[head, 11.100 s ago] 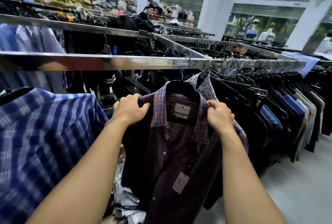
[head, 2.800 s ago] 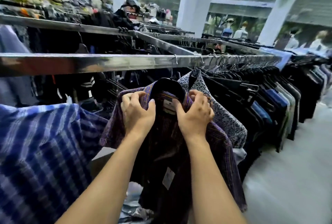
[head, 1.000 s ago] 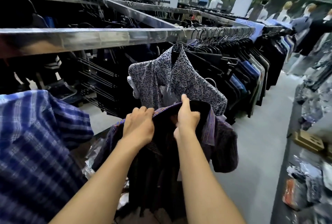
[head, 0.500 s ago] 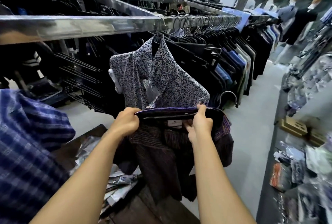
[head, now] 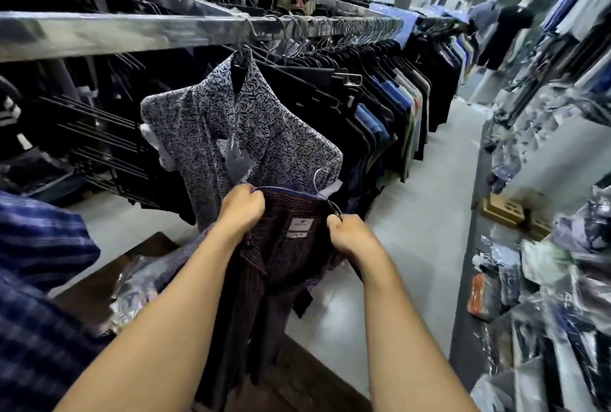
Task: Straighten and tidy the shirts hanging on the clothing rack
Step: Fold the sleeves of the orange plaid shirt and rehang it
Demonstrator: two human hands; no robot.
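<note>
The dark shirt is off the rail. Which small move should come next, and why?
Probably raise the dark shirt until its hanger hook catches the rail beside the patterned shirt: left hand and right hand grip its collar, and the hook hangs free below the rail.

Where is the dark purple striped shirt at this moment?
The dark purple striped shirt is low at centre in the head view, off the steel rail, gripped by left hand and right hand, just below the hanging grey patterned shirt.

A clothing shop: packed garment rails (head: 198,31), dressed mannequins (head: 506,24).
</note>
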